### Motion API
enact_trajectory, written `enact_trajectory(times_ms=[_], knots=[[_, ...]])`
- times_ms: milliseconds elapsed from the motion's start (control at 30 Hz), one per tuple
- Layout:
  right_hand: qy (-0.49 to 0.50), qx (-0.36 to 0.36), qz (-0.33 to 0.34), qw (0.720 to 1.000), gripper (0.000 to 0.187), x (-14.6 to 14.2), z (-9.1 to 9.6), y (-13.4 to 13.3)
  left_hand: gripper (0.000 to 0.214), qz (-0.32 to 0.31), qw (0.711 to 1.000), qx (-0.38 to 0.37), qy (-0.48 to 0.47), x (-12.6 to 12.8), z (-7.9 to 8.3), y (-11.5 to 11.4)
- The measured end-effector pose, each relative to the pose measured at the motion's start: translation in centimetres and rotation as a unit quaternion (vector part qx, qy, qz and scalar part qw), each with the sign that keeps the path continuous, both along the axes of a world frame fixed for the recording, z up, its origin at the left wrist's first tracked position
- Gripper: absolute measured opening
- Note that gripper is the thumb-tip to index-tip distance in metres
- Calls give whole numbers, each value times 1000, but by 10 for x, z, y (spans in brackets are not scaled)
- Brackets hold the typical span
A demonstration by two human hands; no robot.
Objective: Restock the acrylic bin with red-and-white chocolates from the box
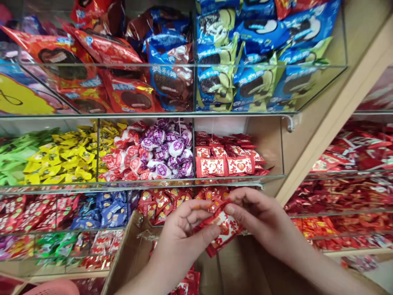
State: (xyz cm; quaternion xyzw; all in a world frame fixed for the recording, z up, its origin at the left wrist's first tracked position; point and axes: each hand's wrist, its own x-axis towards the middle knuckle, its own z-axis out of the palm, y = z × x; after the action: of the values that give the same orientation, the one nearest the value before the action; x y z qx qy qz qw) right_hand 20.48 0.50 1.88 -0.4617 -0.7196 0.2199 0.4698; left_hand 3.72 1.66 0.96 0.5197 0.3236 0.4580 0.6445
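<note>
Between my hands is a red and white candy packet (225,229), tilted, above an open cardboard box (123,250). My left hand (188,233) grips its lower left side, thumb across the front. With thumb and fingers, my right hand (258,217) pinches its upper right edge. More red packets (188,282) lie in the box, partly hidden by my left forearm. Just above my hands, similar red and white packets (225,164) sit in neat rows in a clear shelf compartment (273,155).
Purple and white wrapped candies (166,147) and yellow candies (67,155) fill neighbouring compartments. Blue cookie packs (254,82) stand on the shelf above, behind a clear front edge (245,114). A slanted wooden panel (334,110) divides off the red-packed shelves on the right.
</note>
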Motion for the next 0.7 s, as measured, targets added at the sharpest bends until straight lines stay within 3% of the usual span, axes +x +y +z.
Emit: enact_trajectory(times_ms=[67, 133, 233, 300, 400, 533, 600, 700], knots=[[-96, 136, -77, 983, 10, -3, -6, -6, 26, 30, 999, -13, 2, 4, -5, 1], [-189, 223, -82, 953, 18, -8, -11, -12, 27, 47, 999, -26, -4, 8, -10, 3], [-272, 278, -46, 920, 37, -14, -15, -19, 32, 32, 998, -54, -23, 10, -14, 2], [-312, 313, -47, 896, 31, -14, -14, -22, 33, -3, 996, -77, -41, 9, -13, -1], [-373, 327, -21, 868, 28, -6, -10, -26, 26, -5, 997, -69, -39, 4, -7, -5], [-382, 324, -7, 865, 47, 16, -4, -25, 23, -13, 998, -56, -12, 1, -4, -5], [-366, 309, -46, 877, 54, 29, 2, -15, 24, -41, 998, -53, 4, 2, -7, -4], [-370, 273, -161, 873, 47, 46, 20, 15, 29, -78, 996, -43, 21, 4, -16, -1]])
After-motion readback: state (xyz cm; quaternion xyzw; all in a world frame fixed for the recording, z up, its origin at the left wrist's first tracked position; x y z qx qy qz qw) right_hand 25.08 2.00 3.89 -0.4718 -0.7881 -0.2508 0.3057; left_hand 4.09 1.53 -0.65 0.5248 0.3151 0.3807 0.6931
